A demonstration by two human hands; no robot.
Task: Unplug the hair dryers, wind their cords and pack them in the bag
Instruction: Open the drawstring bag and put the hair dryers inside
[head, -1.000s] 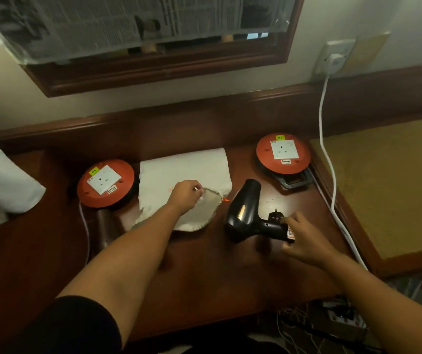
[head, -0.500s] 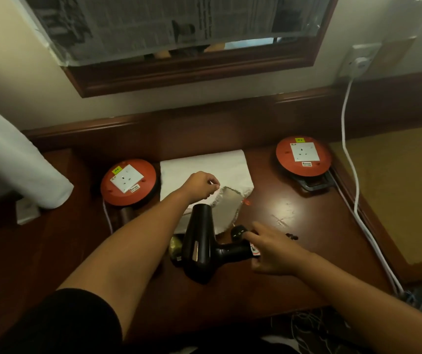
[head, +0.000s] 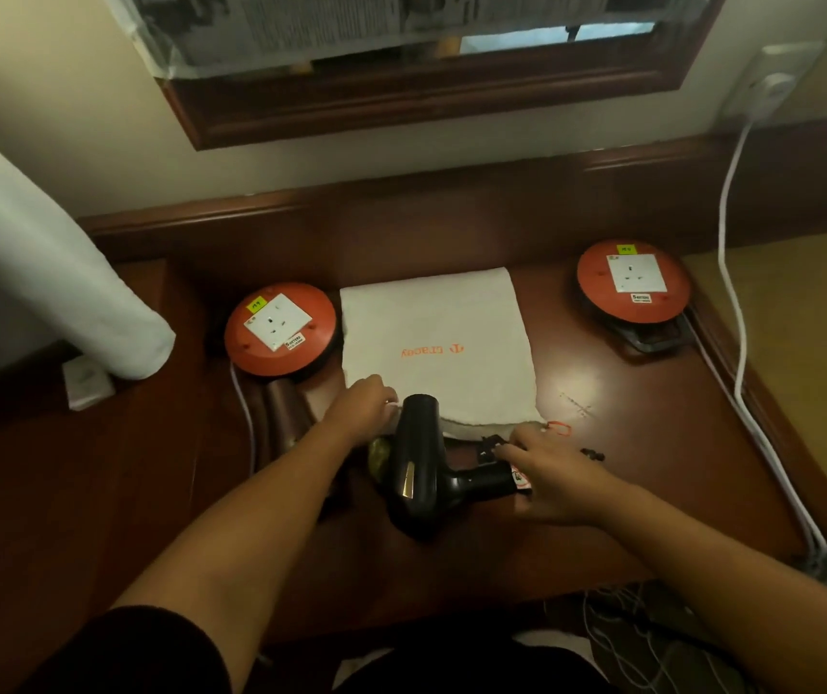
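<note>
A black hair dryer [head: 419, 468] lies on the wooden desk [head: 626, 493], its nozzle pointing at the open near edge of a white cloth bag [head: 436, 348] with orange lettering. My right hand [head: 549, 475] grips the dryer's handle, where the wound cord and plug [head: 489, 445] are bunched. My left hand [head: 363, 405] pinches the bag's near left edge beside the nozzle. A brown hair dryer [head: 283, 418] lies left of my left forearm, mostly hidden.
Two orange cord reels with white sockets stand on the desk, one at the left [head: 278, 330], one at the right [head: 634, 280]. A white cable [head: 726, 273] runs from a wall socket [head: 771, 85] down the desk's right side. A white roll [head: 51, 273] leans at the left.
The black dryer moved left and toward the bag's mouth in my right hand. The bag's front now lies flatter, with its lettering showing. My left hand stayed on the bag's edge.
</note>
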